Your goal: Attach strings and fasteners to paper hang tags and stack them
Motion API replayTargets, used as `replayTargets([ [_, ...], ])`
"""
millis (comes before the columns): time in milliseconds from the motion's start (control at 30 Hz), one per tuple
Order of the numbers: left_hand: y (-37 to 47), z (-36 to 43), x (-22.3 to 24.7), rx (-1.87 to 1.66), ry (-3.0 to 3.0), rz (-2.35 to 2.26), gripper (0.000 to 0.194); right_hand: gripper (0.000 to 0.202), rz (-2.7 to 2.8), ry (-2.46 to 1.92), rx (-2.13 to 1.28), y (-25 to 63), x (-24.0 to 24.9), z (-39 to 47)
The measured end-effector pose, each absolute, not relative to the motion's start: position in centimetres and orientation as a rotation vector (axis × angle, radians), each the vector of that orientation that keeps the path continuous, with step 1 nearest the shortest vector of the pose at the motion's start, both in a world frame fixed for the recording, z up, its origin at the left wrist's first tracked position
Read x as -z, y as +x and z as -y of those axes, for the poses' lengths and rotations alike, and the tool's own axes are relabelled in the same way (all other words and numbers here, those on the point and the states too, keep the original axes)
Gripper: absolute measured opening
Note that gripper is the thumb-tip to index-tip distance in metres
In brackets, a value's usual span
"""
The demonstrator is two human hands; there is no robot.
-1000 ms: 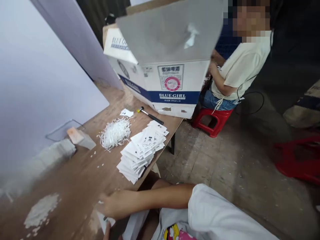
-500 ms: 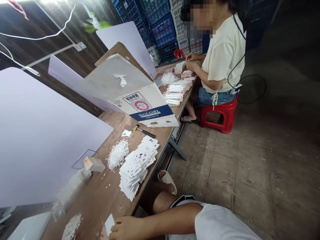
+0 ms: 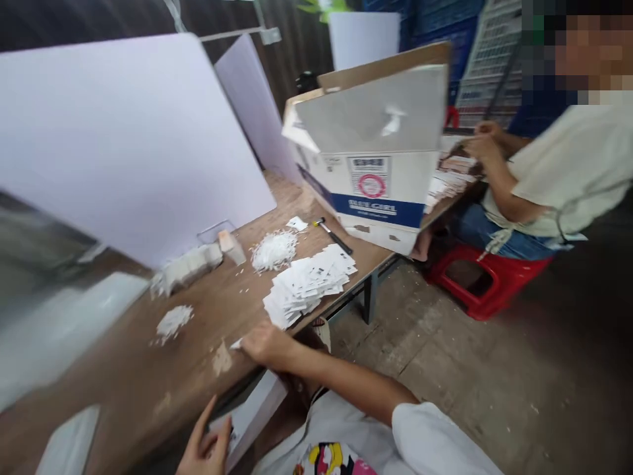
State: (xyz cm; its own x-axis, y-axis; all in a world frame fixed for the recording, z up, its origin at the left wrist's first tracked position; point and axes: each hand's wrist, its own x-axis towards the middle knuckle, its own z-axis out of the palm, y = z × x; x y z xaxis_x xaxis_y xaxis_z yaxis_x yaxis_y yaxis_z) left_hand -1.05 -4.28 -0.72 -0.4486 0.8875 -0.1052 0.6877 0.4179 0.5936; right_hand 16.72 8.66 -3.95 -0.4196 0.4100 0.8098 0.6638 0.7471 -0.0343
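Observation:
My right hand (image 3: 267,344) is at the table's front edge, fingers closed around a small white card (image 3: 236,344), of which only a corner shows. Low in the view, my left hand (image 3: 205,443) has its index finger and thumb apart. A folded white sheet or open white box (image 3: 260,406) sits over my lap beside that hand; whether they touch is hard to tell. Just beyond my right hand lies a spread heap of white printed cards (image 3: 309,280). Behind it is a pile of thin white strips (image 3: 275,251), with a small black-handled hammer (image 3: 333,236) to its right.
A large white carton (image 3: 380,181) stands on the wooden table (image 3: 217,323). White panels (image 3: 133,145) rise along the back. A row of white pieces (image 3: 190,267) and a small white pile (image 3: 174,322) lie leftward. A co-worker sits at right on a red stool (image 3: 487,280).
My view has swung left and down, bringing my left hand and the white sheet or box into sight. My right hand stays by the table edge with a white card.

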Motion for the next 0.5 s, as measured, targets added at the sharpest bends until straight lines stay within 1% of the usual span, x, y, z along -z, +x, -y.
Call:
replayTargets([
  [67,-1.8,4.4,1.2,-0.779,1.293,-2.183,0.072,0.018,2.079,-0.824,0.316,18.5,3.2,-8.7],
  [167,-2.8,4.6,1.3,-0.922,1.246,-2.08,0.074,0.018,1.966,-0.986,0.272,23.0,1.2,-8.7],
  [333,-4.1,5.6,1.0,-1.012,1.107,-1.996,0.077,0.016,1.79,-1.212,0.357,31.0,-2.1,-8.8],
  [500,-3.8,5.8,0.6,-1.083,1.057,-1.861,0.074,0.015,1.815,-1.378,0.406,33.8,-1.7,-8.6],
])
